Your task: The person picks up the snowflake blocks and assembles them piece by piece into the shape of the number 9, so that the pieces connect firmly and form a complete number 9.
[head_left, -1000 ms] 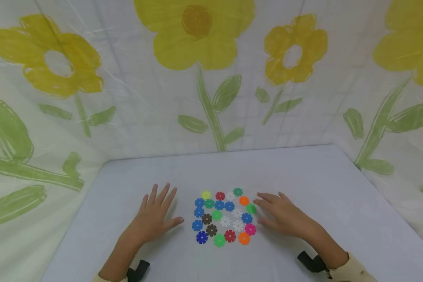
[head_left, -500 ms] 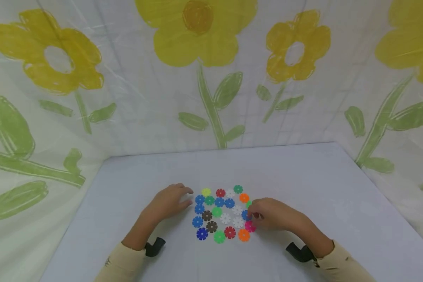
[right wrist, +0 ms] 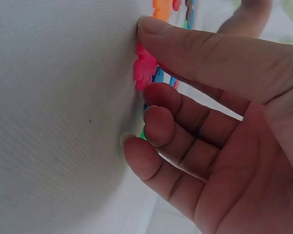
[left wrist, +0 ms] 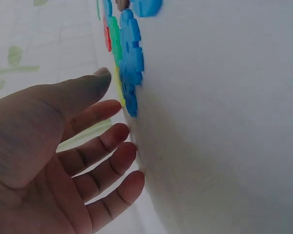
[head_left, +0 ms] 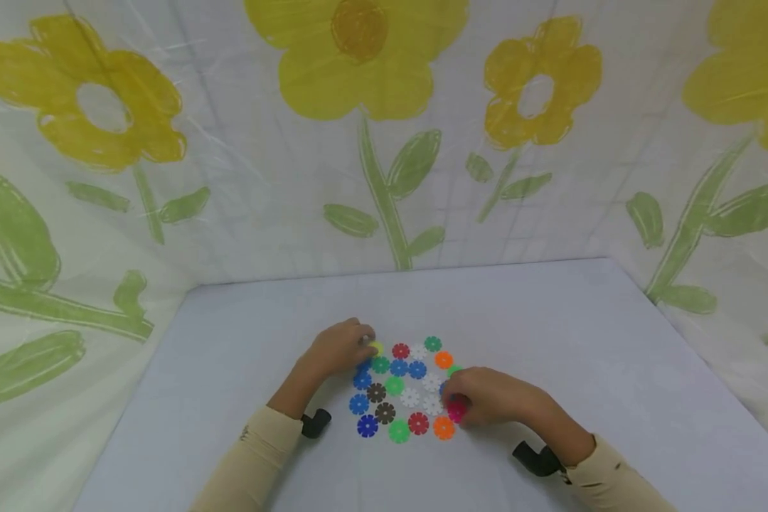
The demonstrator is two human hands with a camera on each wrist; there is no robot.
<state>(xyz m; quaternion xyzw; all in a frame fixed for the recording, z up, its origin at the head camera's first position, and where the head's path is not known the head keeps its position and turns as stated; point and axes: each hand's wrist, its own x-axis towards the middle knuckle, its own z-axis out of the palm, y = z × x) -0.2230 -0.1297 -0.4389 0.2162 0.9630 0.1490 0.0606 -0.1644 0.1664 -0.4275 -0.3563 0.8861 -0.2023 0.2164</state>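
Observation:
Flat, notched plastic snowflake discs in many colours lie on the white table. In the head view my left hand reaches the back left corner of the group, thumb and index finger around the yellow snowflake disc. In the left wrist view its thumb and index fingertip stand apart beside that disc, near a blue disc. At the group's right side my right hand pinches the pink snowflake disc; thumb at its near edge, index fingertip hidden behind the thumb. The other right fingers curl in.
Around the hands lie more discs, among them an orange disc, a red disc and a dark blue disc. A white curtain with painted yellow flowers rises behind the table. Black mounts sit at both wrists.
My left hand has moved forward and right from beside the group to the yellow disc, its spread fingers bending. My right hand has come in left and down to the pink disc, fingers curling.

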